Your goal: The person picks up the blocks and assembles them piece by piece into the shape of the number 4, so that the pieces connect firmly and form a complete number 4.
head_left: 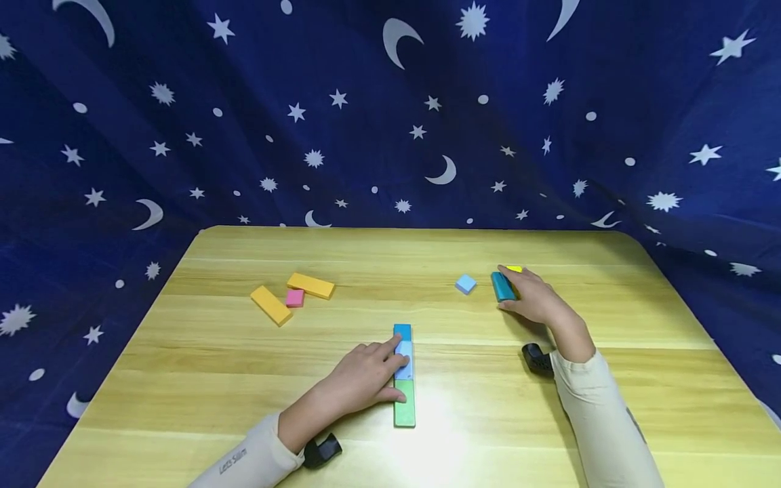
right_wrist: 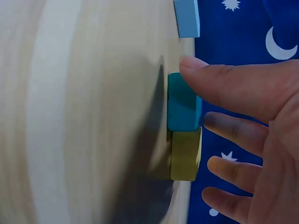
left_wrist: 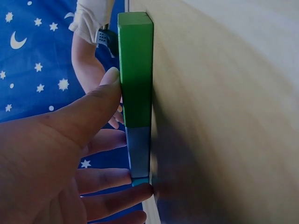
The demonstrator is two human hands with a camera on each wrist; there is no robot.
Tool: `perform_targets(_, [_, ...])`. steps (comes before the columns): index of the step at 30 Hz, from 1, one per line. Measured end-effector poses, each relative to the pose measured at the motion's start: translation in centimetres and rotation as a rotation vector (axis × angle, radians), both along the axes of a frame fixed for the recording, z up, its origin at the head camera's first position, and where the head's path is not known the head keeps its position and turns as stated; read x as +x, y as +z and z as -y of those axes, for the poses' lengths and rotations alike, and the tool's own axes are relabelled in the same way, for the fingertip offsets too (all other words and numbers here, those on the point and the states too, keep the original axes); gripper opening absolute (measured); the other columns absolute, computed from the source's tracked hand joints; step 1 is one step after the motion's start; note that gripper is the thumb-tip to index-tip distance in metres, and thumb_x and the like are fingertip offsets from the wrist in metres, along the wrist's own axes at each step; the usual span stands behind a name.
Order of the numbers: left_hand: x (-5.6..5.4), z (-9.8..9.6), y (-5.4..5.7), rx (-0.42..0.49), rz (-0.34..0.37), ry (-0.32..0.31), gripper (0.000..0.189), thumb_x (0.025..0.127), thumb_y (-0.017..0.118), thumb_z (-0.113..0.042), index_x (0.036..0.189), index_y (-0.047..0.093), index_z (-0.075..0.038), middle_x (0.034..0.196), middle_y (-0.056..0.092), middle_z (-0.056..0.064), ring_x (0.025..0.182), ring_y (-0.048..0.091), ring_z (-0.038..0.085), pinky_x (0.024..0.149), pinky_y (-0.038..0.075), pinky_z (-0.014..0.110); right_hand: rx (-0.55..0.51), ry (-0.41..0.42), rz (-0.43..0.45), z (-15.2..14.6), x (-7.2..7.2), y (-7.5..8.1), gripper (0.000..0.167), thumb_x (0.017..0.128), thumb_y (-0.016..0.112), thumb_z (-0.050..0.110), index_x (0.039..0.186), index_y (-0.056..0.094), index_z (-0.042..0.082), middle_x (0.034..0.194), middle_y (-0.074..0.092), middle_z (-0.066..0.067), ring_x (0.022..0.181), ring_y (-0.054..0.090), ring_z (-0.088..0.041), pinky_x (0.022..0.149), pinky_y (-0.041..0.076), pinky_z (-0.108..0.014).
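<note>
A row of blocks stands end to end in the head view: a blue block (head_left: pixel 402 329) at the far end, a light blue block (head_left: pixel 404 348) in the middle, a green block (head_left: pixel 405 407) nearest. My left hand (head_left: pixel 356 381) rests against the row, thumb at the green block and fingertips on the other two; its fingers are extended. My right hand (head_left: pixel 537 298) reaches over a teal block (head_left: pixel 503 287), thumb at its near end and a fingertip by its far end. Beside the teal block lies a yellow block (right_wrist: pixel 184 156), partly hidden by that hand in the head view.
Left of the row, two orange blocks (head_left: pixel 271 306) lie around a pink block (head_left: pixel 295 298) on the wooden table (head_left: pixel 183 379). A small light blue block (head_left: pixel 466 284) sits left of the teal one. Dark blue star-patterned cloth (head_left: pixel 366 135) hangs behind the table.
</note>
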State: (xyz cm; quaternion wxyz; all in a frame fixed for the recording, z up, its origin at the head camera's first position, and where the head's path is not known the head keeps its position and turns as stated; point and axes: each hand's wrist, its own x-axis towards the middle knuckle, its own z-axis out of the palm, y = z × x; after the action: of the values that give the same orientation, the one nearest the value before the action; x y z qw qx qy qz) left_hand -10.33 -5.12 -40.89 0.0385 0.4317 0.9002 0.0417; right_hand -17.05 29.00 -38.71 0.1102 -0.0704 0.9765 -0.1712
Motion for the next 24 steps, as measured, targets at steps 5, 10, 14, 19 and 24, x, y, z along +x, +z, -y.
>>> perform_targets(5, [-0.02,-0.08,-0.04,0.009,-0.020,-0.005,0.059,0.081,0.053,-0.057,0.125,0.054,-0.017,0.140,0.041,0.014,0.116,0.053,0.024,0.088,0.046,0.039,0.009,0.002,-0.014,0.17,0.02,-0.01,0.073,0.085,0.064,0.023,0.142,0.026,0.000,0.133,0.038,-0.034,0.127,0.021,-0.055,0.092,0.030,-0.065])
perform_targets(10, [-0.03,-0.14,-0.03,0.001,-0.008,-0.001,0.059,0.081,0.053,-0.057,0.125,0.054,-0.018,0.141,0.040,0.014,0.116,0.052,0.024,0.088,0.046,0.039,0.002,-0.007,-0.030,0.31,0.09,0.02,0.072,0.085,0.064,0.023,0.142,0.027,0.001,0.133,0.039,-0.033,0.128,0.019,-0.054,0.094,0.027,-0.066])
perform_targets(14, [-0.05,-0.17,0.06,0.001,0.000,0.002,0.059,0.081,0.054,-0.056,0.125,0.054,-0.018,0.141,0.040,0.014,0.117,0.052,0.024,0.089,0.046,0.039,0.011,-0.028,-0.064,0.40,0.05,0.02,0.070,0.085,0.064,0.023,0.141,0.029,0.000,0.135,0.039,-0.030,0.128,0.018,-0.054,0.098,0.021,-0.067])
perform_targets(19, [0.02,-0.07,0.08,-0.002,0.007,0.007,0.059,0.081,0.054,-0.056,0.125,0.054,-0.017,0.141,0.040,0.014,0.117,0.052,0.024,0.089,0.046,0.039,0.041,-0.015,-0.097,0.59,-0.06,-0.23,0.067,0.084,0.064,0.024,0.138,0.034,-0.003,0.131,0.043,-0.032,0.120,0.031,-0.054,0.097,0.027,-0.062])
perform_targets(24, [0.04,0.02,0.03,0.006,0.001,0.003,0.059,0.081,0.054,-0.056,0.125,0.054,-0.017,0.141,0.040,0.014,0.116,0.052,0.024,0.088,0.046,0.039,0.052,-0.003,-0.127,0.78,-0.11,-0.44,0.065,0.084,0.065,0.023,0.135,0.038,-0.005,0.129,0.045,-0.033,0.116,0.037,-0.052,0.095,0.031,-0.058])
